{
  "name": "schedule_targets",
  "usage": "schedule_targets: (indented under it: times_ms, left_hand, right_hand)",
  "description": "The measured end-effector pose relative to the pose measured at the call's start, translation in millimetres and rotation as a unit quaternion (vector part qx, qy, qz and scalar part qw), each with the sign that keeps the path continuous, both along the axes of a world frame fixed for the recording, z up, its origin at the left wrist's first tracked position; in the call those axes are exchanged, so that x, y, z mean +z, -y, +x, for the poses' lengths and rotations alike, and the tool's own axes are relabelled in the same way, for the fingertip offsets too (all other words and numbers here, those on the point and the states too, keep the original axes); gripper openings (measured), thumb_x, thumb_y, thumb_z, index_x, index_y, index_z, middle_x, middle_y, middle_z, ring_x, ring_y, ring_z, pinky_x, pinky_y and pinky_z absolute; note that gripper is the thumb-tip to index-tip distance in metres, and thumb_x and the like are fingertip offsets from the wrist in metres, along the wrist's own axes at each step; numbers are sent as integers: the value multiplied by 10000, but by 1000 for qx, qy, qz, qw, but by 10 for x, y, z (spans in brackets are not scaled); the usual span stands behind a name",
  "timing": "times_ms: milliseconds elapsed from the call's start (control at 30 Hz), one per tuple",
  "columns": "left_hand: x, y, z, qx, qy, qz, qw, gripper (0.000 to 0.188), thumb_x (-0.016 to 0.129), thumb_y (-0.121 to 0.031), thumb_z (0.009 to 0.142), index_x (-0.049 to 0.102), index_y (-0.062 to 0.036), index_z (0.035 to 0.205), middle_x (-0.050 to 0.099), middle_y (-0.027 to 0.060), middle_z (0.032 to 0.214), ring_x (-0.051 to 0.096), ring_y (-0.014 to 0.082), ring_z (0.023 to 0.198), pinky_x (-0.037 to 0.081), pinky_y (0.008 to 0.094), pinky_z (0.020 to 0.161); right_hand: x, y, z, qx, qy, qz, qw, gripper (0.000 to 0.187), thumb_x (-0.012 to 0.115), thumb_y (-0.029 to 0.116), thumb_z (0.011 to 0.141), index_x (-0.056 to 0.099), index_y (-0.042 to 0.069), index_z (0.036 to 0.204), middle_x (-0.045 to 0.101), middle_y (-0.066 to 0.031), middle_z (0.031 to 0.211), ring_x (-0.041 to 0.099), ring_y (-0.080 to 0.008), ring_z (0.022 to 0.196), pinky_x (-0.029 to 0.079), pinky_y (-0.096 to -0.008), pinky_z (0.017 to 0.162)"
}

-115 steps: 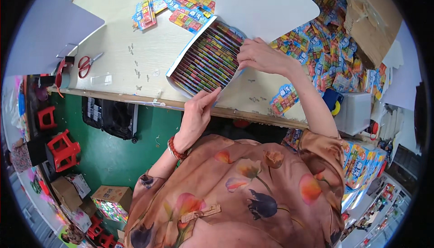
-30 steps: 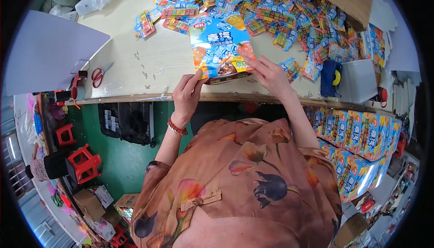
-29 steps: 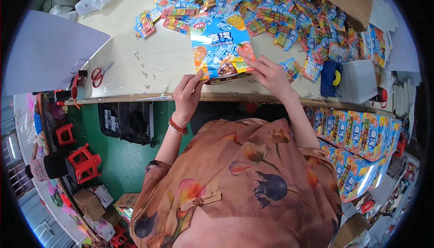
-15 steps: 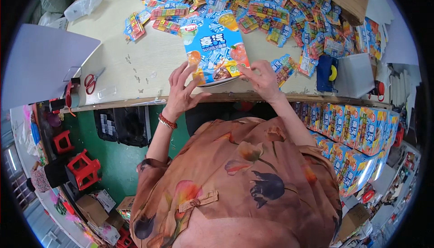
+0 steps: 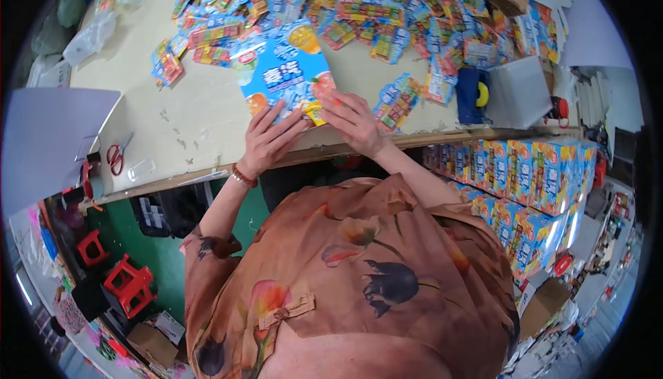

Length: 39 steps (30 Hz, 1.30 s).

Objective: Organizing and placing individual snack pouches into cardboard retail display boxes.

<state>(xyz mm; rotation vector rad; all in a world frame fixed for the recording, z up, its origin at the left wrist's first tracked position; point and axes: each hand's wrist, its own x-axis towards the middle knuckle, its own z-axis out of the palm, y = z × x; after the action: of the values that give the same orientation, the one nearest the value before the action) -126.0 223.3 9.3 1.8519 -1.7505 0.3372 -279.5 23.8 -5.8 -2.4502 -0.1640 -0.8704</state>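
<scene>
A blue printed carton (image 5: 283, 68) with fruit and drink pictures lies on the table, slightly turned. Across its near left part rest the stretched fingers of my left hand (image 5: 271, 143). My right hand (image 5: 353, 123) lays its extended fingers over the near right corner, and the two sets of fingertips come close together. Both hands hide most of the carton's near edge, and the thumbs are partly covered. Just right of my right hand is a single colourful candy packet (image 5: 397, 103). Beyond the carton spreads a large heap of similar packets (image 5: 373, 13).
A blue tape dispenser (image 5: 472, 96) stands at the table's right. Red-handled scissors (image 5: 116, 158) lie at the left near a pale sheet (image 5: 55, 144). Stacked cartons (image 5: 535, 172) fill the lower right. Red stools (image 5: 130, 286) stand on the green floor.
My view has swung, shifting the scene leftward. Both hands have moved inward over the carton's near edge, closer together, with the right fingers now laid across its corner.
</scene>
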Motion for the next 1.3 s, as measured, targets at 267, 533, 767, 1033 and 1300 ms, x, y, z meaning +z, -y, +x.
schedule_targets:
  times_ms: [267, 533, 767, 1033, 1300]
  left_hand:
    - [18, -22, -82, 26, -32, 9, 999, 360, 717, -111, 798, 680, -175, 1150, 623, -5, 1260, 526, 269, 1245, 375, 394, 1061]
    - [2, 24, -89, 19, -35, 1, 999, 343, 721, -108, 796, 690, -169, 1132, 622, -2, 1263, 511, 271, 1256, 349, 394, 1071]
    - [3, 15, -126, 38, -33, 4, 999, 341, 726, -105, 797, 692, -168, 1130, 624, 0, 1260, 510, 271, 1256, 353, 394, 1067]
    - [-6, 35, -144, 45, -29, -4, 999, 343, 733, -117, 799, 688, -177, 1134, 620, -2, 1264, 505, 267, 1261, 357, 396, 1061]
    - [85, 200, -302, 84, -43, -8, 996, 333, 733, -110, 795, 694, -161, 1121, 624, 1, 1253, 534, 265, 1230, 394, 388, 1029]
  right_hand:
    - [287, 745, -755, -486, 79, 160, 855, 243, 655, 61, 850, 613, 2, 1082, 577, -130, 1041, 535, -296, 1017, 419, -416, 906]
    - [136, 2108, -2172, -467, -223, 392, 761, 326, 671, 331, 882, 728, 10, 876, 697, -64, 841, 593, -119, 870, 409, -266, 859]
    - [474, 1721, -2185, -441, -71, 485, 752, 189, 653, 215, 911, 669, 27, 905, 624, 20, 755, 532, -61, 775, 401, -222, 730]
    - [-119, 1495, -2384, -342, 25, 642, 685, 94, 605, 132, 936, 590, 40, 927, 551, -18, 674, 505, -115, 599, 411, -245, 560]
    - [-438, 1287, -2175, -260, 124, 858, 426, 70, 524, 91, 962, 565, 36, 972, 517, -26, 711, 481, -135, 590, 418, -268, 541]
